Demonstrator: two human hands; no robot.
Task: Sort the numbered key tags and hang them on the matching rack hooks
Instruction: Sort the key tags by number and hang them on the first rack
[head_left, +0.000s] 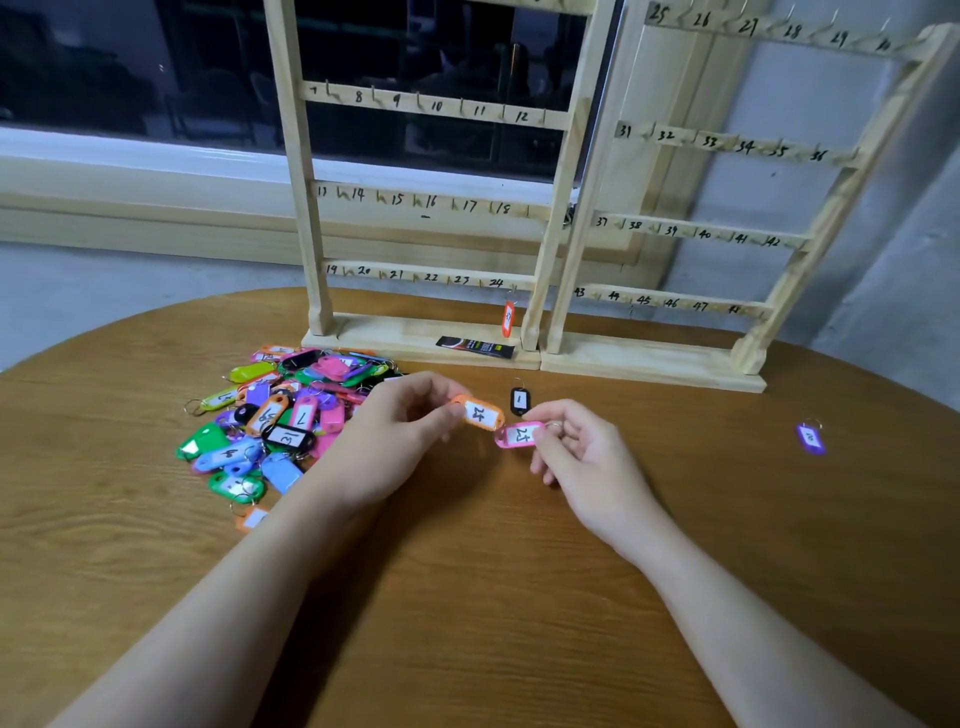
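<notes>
Heaped at nine o'clock on the table (571, 571): the pile (275, 415) of unsorted tags, untouched for now. Just right of it, left hand (400, 431) pinching an orange tag (478, 413) by one end, label up, number like 24 or 25, too blurred to settle. Close at its three o'clock, right hand (582, 457) pinching a pink tag (517, 434) at the ring end, label much alike. Black tag (519, 401) lying at twelve o'clock of the pink one; purple tag (810, 438) far off at three o'clock. Racks (436, 197) upright at twelve o'clock, one red tag (508, 318) hung near hook 24. Probably comparing the two numbers; next, reading each surely, then lifting a ring onto its hook.
</notes>
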